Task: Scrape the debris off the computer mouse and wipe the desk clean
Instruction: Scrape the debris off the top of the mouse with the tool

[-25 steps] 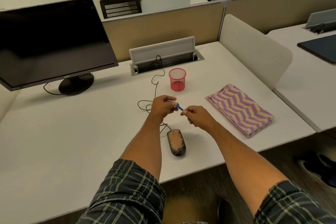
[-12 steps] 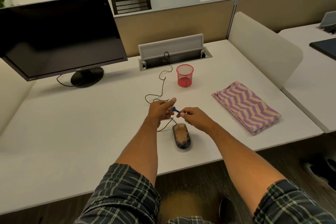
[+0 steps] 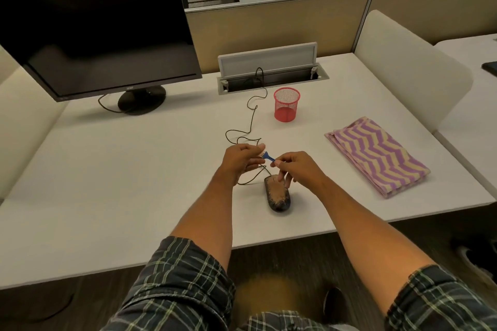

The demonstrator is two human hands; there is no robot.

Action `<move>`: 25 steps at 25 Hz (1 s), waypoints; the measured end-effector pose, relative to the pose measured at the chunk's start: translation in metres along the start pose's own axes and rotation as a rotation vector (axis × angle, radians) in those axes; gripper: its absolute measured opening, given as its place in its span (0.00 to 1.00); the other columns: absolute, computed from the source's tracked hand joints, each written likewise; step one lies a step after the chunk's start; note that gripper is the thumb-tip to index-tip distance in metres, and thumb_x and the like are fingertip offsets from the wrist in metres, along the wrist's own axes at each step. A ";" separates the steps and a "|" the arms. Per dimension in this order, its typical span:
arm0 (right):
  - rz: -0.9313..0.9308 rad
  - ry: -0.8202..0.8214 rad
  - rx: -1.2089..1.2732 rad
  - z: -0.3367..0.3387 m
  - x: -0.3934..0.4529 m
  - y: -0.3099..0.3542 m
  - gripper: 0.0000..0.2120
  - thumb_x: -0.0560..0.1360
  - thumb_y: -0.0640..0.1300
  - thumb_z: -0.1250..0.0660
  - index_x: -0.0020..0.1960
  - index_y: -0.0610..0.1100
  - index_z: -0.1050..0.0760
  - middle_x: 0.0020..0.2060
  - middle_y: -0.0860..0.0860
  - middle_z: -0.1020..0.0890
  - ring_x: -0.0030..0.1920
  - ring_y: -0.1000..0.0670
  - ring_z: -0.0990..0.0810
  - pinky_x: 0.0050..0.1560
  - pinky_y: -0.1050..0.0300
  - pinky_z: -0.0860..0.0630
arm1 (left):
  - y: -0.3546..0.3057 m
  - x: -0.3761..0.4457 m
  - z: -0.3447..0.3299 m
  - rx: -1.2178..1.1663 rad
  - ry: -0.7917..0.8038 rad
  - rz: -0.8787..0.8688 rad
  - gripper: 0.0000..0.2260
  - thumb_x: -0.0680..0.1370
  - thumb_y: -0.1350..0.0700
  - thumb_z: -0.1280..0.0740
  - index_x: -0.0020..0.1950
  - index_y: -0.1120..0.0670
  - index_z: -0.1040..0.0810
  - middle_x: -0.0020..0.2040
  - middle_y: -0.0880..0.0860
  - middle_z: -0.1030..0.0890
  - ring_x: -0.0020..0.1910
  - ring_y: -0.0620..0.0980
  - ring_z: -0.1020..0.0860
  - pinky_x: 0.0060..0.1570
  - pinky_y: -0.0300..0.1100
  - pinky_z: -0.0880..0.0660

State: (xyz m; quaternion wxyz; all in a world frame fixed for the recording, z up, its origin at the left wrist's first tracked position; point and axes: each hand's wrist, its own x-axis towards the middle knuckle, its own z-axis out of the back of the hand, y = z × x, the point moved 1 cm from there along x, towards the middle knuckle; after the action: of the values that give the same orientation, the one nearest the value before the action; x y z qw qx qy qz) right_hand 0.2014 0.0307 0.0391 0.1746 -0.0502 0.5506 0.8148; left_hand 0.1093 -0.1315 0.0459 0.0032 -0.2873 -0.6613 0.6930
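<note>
Short plaid sleeves (image 3: pixel 183 277), seemingly dark green.

There is only one view, from a camera worn on the person's head. It looks forward and down over the flat white desk (image 3: pixel 113 169). Both forearms enter from the bottom edge, so the camera is near them. The wide lens bends the edges. The black flat monitor (image 3: pixel 96 35) stands at the far left, and the beige fabric partition (image 3: pixel 274 32) closes the back of the view.
</note>
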 end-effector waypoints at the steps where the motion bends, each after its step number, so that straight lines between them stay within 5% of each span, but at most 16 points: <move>1: 0.005 0.010 0.020 -0.001 0.000 -0.001 0.08 0.79 0.44 0.34 0.50 0.44 0.16 0.34 0.42 0.15 0.28 0.47 0.20 0.31 0.61 0.26 | 0.003 0.000 0.002 0.032 -0.003 -0.017 0.06 0.76 0.58 0.25 0.45 0.59 0.19 0.45 0.59 0.14 0.43 0.54 0.14 0.44 0.43 0.19; 9: -0.056 -0.017 0.078 -0.006 -0.001 0.000 0.17 0.82 0.52 0.38 0.50 0.44 0.14 0.30 0.50 0.27 0.31 0.53 0.34 0.29 0.63 0.36 | 0.008 -0.003 0.007 0.085 0.057 -0.017 0.05 0.77 0.66 0.30 0.51 0.59 0.17 0.44 0.56 0.15 0.39 0.48 0.15 0.42 0.38 0.20; 14: -0.039 -0.074 0.105 -0.006 -0.001 0.003 0.15 0.82 0.49 0.37 0.49 0.42 0.14 0.34 0.56 0.25 0.35 0.55 0.31 0.35 0.63 0.35 | 0.011 -0.005 0.005 0.129 -0.006 -0.042 0.05 0.75 0.56 0.25 0.48 0.56 0.17 0.42 0.53 0.15 0.40 0.48 0.16 0.49 0.45 0.22; 18: 0.000 -0.165 0.137 -0.001 0.000 -0.003 0.11 0.79 0.48 0.32 0.48 0.42 0.15 0.33 0.58 0.21 0.33 0.59 0.28 0.36 0.65 0.35 | 0.019 -0.003 0.007 0.236 -0.101 -0.124 0.12 0.72 0.52 0.22 0.39 0.59 0.19 0.34 0.54 0.17 0.32 0.47 0.20 0.39 0.43 0.24; 21: 0.019 -0.263 0.190 0.007 0.001 -0.016 0.08 0.76 0.47 0.28 0.46 0.42 0.16 0.35 0.55 0.18 0.36 0.56 0.24 0.39 0.62 0.30 | 0.032 -0.002 0.005 0.455 -0.142 -0.186 0.17 0.72 0.47 0.23 0.35 0.58 0.23 0.31 0.52 0.18 0.32 0.47 0.21 0.40 0.46 0.22; 25: -0.030 -0.335 0.181 0.013 -0.006 -0.038 0.12 0.74 0.48 0.26 0.43 0.38 0.18 0.32 0.53 0.20 0.34 0.55 0.24 0.37 0.60 0.29 | 0.053 -0.017 -0.001 0.640 -0.117 -0.279 0.18 0.70 0.39 0.24 0.41 0.53 0.21 0.37 0.48 0.19 0.38 0.45 0.22 0.40 0.42 0.24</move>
State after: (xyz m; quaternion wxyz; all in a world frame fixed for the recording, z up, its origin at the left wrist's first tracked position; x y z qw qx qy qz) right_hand 0.2217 0.0539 0.0121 0.2797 0.0935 0.5839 0.7564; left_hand 0.1435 -0.1438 0.0033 0.1499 -0.1383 -0.4426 0.8732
